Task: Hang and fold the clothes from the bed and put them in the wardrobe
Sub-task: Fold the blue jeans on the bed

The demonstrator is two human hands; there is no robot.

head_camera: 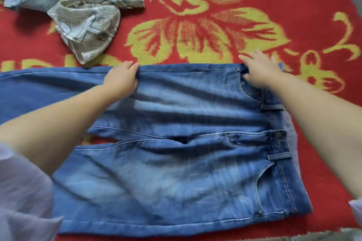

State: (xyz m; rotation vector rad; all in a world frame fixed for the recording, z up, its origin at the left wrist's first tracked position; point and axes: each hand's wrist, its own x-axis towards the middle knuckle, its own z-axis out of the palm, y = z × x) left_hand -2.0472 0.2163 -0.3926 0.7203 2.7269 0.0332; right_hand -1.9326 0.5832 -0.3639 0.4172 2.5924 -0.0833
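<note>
Folding was in hand: my left hand (121, 78) and right hand (258, 70) pinched the far edge of the faded blue denim jeans (176, 172); next, probably, drawing it near.

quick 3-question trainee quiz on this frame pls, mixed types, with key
1. True or false: the jeans are already folded in half.
2. Which hand grips the far edge of the jeans near the waistband pocket? A) left hand B) right hand
3. Fill in: the patterned shirt lies crumpled on the red and yellow ____, beyond the jeans.

Key: 1 false, they lie spread flat, both legs showing. 2 B. 3 blanket.
</note>
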